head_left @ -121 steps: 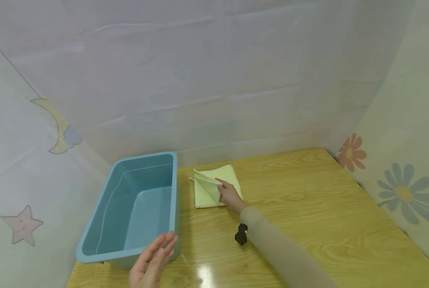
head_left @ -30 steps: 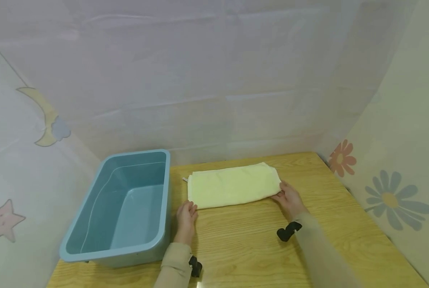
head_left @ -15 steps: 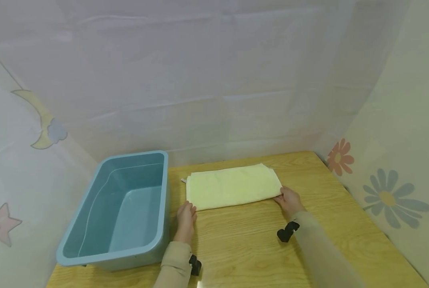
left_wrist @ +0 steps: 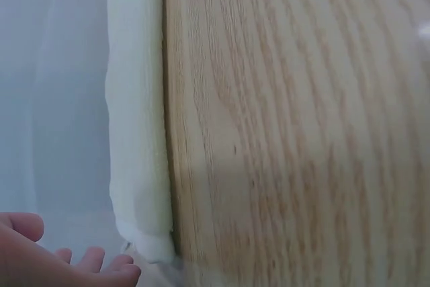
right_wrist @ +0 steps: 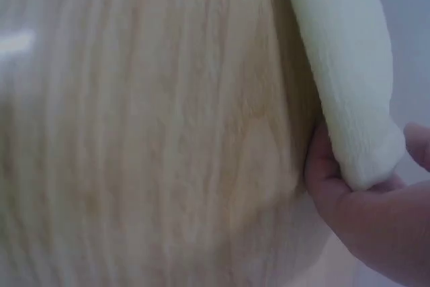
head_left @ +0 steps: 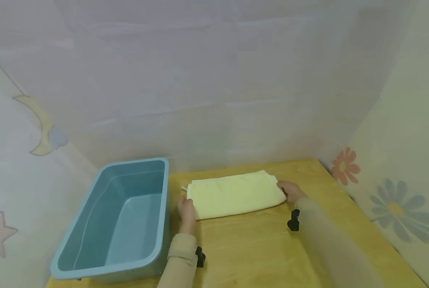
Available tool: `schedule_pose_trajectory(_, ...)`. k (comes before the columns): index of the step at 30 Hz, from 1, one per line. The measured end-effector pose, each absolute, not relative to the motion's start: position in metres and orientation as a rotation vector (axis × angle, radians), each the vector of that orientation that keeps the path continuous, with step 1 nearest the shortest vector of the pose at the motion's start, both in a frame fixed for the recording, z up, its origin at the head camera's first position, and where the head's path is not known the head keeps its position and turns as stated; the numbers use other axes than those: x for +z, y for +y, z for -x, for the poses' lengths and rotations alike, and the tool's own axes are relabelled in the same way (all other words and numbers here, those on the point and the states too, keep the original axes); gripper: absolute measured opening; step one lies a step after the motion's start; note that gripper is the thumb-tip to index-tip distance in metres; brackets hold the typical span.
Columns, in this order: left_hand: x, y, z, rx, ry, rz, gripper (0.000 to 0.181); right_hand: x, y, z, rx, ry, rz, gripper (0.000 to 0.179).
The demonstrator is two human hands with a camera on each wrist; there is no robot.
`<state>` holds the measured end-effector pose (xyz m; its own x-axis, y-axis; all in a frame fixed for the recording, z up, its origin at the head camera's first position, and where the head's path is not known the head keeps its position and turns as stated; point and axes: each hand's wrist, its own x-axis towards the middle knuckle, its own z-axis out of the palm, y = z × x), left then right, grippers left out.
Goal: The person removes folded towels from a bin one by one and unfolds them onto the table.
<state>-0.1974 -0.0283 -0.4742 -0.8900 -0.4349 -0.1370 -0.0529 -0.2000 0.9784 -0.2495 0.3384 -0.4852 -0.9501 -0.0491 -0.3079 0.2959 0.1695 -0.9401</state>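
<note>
A folded pale yellow towel (head_left: 236, 194) lies lengthwise on the wooden table, with a small white tag at its left end. My left hand (head_left: 187, 211) is at the towel's near left corner. Its thumb stands apart from the fingers (left_wrist: 94, 260), whose tips are right at the towel's end in the left wrist view. At the opposite end, my right hand (head_left: 291, 192) grips the towel's near right corner. In the right wrist view, its fingers (right_wrist: 326, 166) curl under the towel, the thumb is at the other side, and that corner is a little raised.
A deep blue plastic tub (head_left: 160, 240) stands on the table (head_left: 250, 248) just left of my left hand, with nothing in it. Pale wall sheets with printed flowers, a moon and a star enclose the table's back and sides.
Four seconds ago the towel was a smaller folded square with my right hand on its upper layer; now it is a long strip. Lately my right hand has moved up and onto the right end.
</note>
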Motion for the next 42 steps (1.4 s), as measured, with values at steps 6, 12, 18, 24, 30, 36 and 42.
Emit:
schedule_pose_trajectory(6, -0.591, -0.046, 0.25, -2.124, -1.767, -0.522, 0.059, -0.487, 0.348, 0.274, -1.792, 2.15, -0.347, 0.06)
schedule_pose_trajectory(12, -0.657, -0.06, 0.283, -2.1, -1.808, -0.611, 0.057, -0.494, 0.351, 0.286, -1.803, 2.195, -0.304, 0.064)
schedule_pose_trajectory(18, -0.64, -0.062, 0.281, -2.078, -1.767, -0.583, 0.05, -0.494, 0.343, 0.288, -1.958, 2.333, -0.237, 0.063)
schedule_pose_trajectory(24, -0.641, -0.064, 0.297, -2.025, -1.796, -0.561, 0.047, -0.489, 0.334, 0.28, -1.697, 2.629, -0.293, 0.051)
schedule_pose_trajectory(30, -0.572, -0.048, 0.269, -2.107, -1.784, -0.569, 0.046, -0.485, 0.329, 0.282, -1.62, 2.624, -0.219, 0.049)
schedule_pose_trajectory(36, -0.585, -0.047, 0.284, -2.113, -1.793, -0.601, 0.043, -0.493, 0.339, 0.291, -1.654, 2.513, -0.14, 0.059)
schedule_pose_trajectory(42, -0.699, -0.064, 0.347, -2.038, -1.84, -0.559, 0.043, -0.481, 0.332, 0.284, -1.589, 2.415, -0.31, 0.059)
